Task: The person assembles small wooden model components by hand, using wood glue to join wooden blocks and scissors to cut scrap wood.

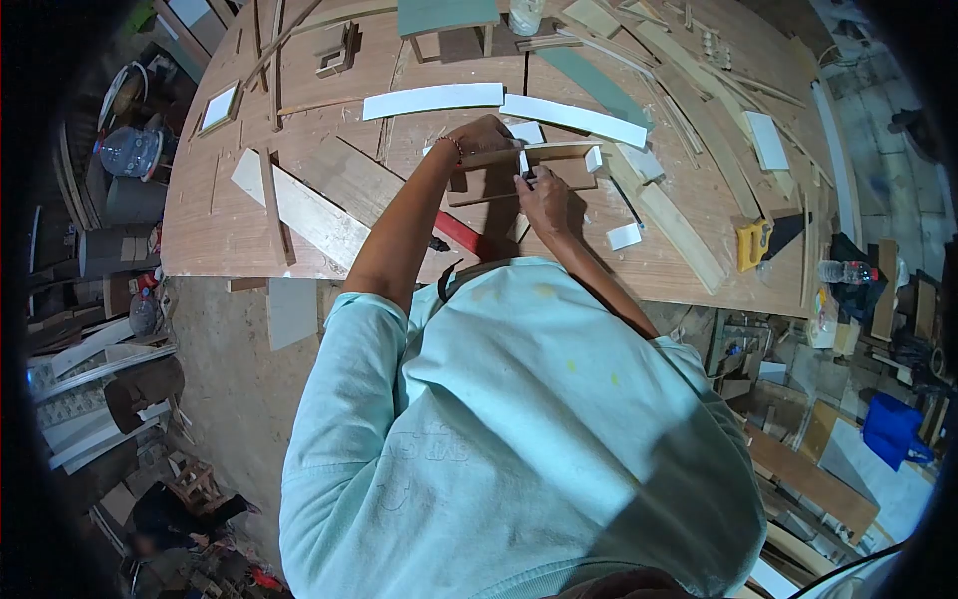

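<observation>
A shallow wooden frame (564, 152) with small white pieces on it stands on the workbench in front of me. My left hand (481, 136) is closed over the frame's left end, its fingertips partly hidden. My right hand (545, 203) has its fingers pinched at the frame's middle, by an upright white piece (524, 162). Something small and dark shows at those fingertips, too small to name. A red-handled tool (459, 232) lies between my forearms. Beyond the frame lie two long white strips (434, 101), end to end.
Wooden boards (299, 215) lie at the left of the workbench (339, 255). A yellow-handled saw (753, 244) rests near the right edge. Long wood strips (684, 225) and a white block (625, 237) are to the right. A green-topped stool (449, 14) stands at the back.
</observation>
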Available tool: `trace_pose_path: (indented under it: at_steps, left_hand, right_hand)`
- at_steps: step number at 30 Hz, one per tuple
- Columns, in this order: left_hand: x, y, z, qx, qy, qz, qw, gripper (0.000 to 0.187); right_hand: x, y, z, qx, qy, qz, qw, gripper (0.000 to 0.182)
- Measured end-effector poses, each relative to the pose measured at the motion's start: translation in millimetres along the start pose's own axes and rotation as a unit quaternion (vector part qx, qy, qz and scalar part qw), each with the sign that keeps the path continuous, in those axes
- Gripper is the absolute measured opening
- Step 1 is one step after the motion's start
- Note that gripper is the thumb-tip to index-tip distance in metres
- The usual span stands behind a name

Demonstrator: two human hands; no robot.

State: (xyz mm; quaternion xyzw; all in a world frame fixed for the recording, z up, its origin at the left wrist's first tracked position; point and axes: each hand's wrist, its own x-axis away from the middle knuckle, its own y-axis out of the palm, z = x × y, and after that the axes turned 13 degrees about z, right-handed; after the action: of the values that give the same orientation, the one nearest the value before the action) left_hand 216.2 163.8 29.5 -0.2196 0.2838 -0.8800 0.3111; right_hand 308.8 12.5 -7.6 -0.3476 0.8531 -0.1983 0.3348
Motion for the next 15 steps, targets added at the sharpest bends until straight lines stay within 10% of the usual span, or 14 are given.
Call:
trace_pose_path:
  at_steps: [15]
  left_hand:
    - [-0.5,-1.5,5.0,-0.035,0.010,-0.014,0.999,0.043]
  right_hand:
    - [-2.0,0.8,0.8,0.006,-0.004,-0.020,1.000,0.015]
